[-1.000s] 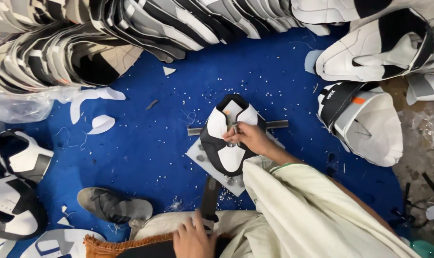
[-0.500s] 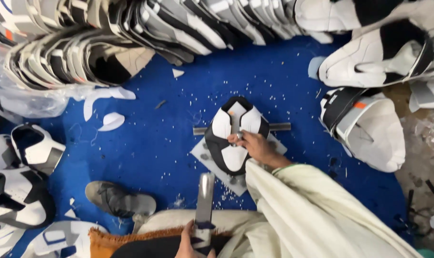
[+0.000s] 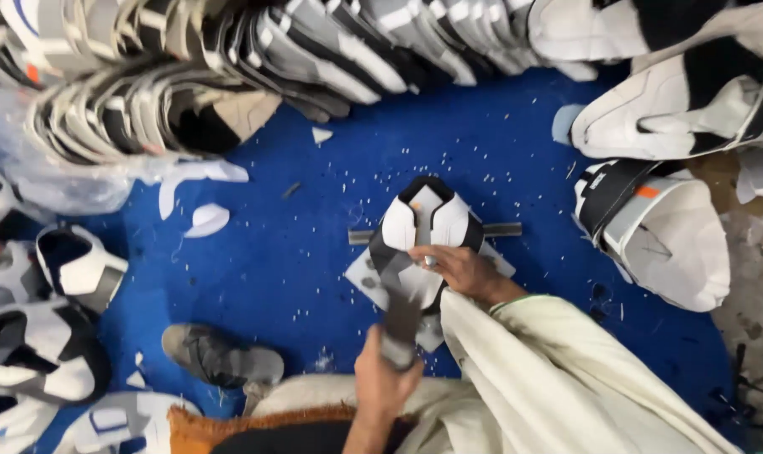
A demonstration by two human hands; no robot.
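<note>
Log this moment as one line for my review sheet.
left hand: grips blurred hammer, raised | right hand: pins black-and-white shoe upper on metal plate | surface: blue mat | surroundings: stacked uppers

Bare blue mat (image 3: 255,277) open left of the shoe upper (image 3: 423,240); row of stacked uppers (image 3: 230,76) walling the far edge; padded pieces (image 3: 659,227) crowding the right; grey shoe (image 3: 221,357) near left.

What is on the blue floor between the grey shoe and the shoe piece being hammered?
In the head view, only bare blue floor with tiny white scraps lies between the grey shoe and the black-and-white shoe piece.
</note>
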